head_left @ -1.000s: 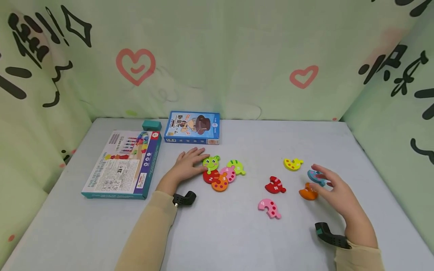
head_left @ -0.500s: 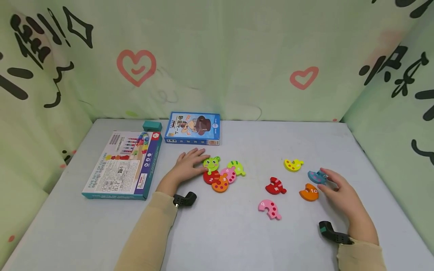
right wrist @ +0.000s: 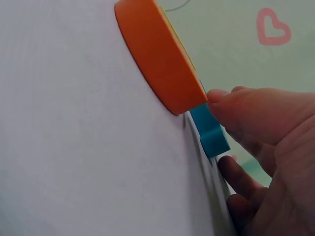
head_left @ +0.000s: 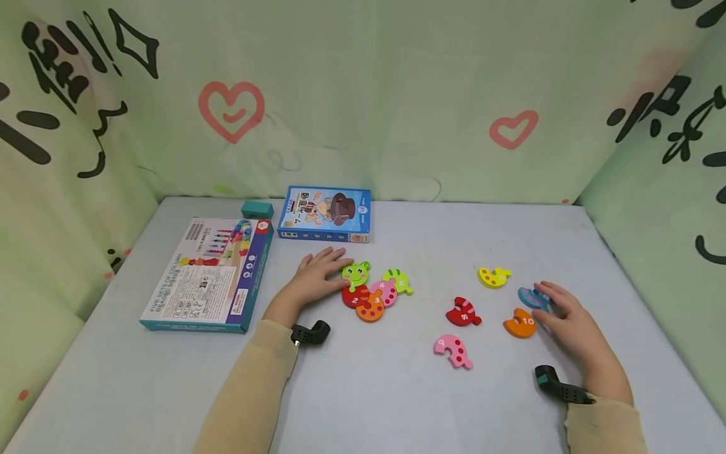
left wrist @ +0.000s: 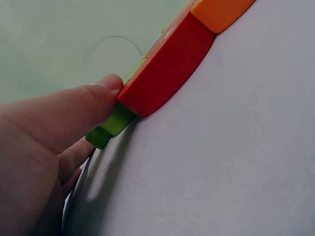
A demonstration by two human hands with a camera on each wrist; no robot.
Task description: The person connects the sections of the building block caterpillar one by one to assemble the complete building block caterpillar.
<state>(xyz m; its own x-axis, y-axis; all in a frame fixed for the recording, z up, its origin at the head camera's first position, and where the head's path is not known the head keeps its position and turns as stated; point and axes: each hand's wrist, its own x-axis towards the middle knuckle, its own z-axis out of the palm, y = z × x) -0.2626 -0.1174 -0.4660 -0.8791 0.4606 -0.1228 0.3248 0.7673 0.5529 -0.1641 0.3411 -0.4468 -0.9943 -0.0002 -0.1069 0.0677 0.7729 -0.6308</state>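
Observation:
In the head view my left hand point(head_left: 312, 277) holds the green caterpillar-head puzzle piece point(head_left: 356, 275) between thumb and fingers. The head joins a red "2" piece point(head_left: 354, 297), an orange "3" piece point(head_left: 370, 308), a pink piece point(head_left: 386, 292) and a green striped piece point(head_left: 398, 280). On the right, my right hand point(head_left: 575, 328) pinches a blue puzzle piece point(head_left: 533, 298) flat on the table, thumb on its near side. The right wrist view shows this blue piece point(right wrist: 212, 135) by the thumb, with the orange "10" piece point(right wrist: 157, 56) in front, partly hiding it.
Loose pieces lie between the hands: yellow point(head_left: 493, 277), red striped point(head_left: 464, 312) and pink "9" point(head_left: 452, 350). A large flat box point(head_left: 198, 277) lies at left, with a teal block point(head_left: 258, 210) and a blue box point(head_left: 324, 214) behind. Curtains point(head_left: 368, 94) stand around the table.
My right hand has gone from hovering over the orange and blue pieces to pinching the blue one, and the orange piece now shows fully. The left hand stays put.

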